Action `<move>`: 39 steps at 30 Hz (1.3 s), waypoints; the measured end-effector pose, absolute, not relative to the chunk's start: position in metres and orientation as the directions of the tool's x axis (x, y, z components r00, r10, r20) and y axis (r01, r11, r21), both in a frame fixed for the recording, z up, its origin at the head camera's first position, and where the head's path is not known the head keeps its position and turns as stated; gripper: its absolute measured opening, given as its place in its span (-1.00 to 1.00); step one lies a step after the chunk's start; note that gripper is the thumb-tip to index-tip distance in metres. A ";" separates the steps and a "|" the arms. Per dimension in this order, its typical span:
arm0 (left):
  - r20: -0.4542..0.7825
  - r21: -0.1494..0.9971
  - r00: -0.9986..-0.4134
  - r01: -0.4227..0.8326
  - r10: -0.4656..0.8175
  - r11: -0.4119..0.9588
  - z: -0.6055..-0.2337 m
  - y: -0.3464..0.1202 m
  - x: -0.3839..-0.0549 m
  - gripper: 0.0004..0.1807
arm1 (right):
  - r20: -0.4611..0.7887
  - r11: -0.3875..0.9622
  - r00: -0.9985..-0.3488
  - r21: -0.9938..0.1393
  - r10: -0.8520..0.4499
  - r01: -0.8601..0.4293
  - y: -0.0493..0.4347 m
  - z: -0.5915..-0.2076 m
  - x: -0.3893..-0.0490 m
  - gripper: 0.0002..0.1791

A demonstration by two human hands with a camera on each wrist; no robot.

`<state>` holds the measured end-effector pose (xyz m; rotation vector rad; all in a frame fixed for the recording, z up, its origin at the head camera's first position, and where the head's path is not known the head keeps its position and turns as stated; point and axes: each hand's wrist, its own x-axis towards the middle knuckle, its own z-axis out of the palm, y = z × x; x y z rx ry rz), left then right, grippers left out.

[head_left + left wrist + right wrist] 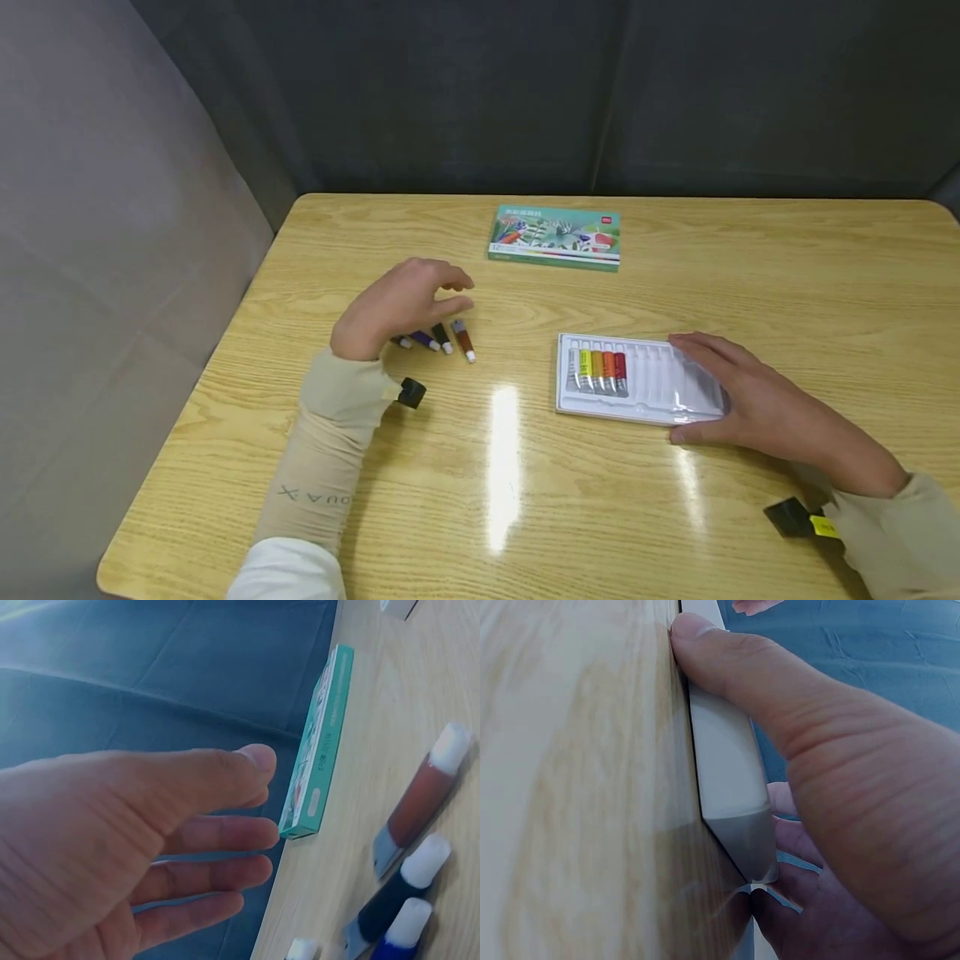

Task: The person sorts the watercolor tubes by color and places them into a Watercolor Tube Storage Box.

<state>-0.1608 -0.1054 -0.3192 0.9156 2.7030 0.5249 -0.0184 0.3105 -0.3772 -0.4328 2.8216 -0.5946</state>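
Observation:
My left hand [397, 304] hovers over loose paint tubes at the left of the table, holding nothing, thumb and fingers apart. Among them are a brown tube [464, 340], a black tube [442, 337] and a blue tube [425, 339]; another shows only its white cap, partly behind the hand. On the right, my right hand [765, 408] grips the end of a white paint tray [652, 409], thumb on the near side and fingers on the far side. The tray's left slots hold several tubes, from silvery white through yellow [586, 372] and orange to red; its right slots are bare.
A flat green paint box [555, 237] with a plant picture lies near the back edge of the wooden table [787, 275]. Behind the table hangs a dark curtain [450, 100], and a grey cloth [112, 250] hangs at the left.

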 end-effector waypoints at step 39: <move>-0.374 0.528 -0.706 0.372 0.602 0.764 -0.334 -0.129 -0.172 -0.92 | -0.171 0.878 -0.929 -0.418 -0.327 -0.233 0.311 -0.378 -0.019 0.36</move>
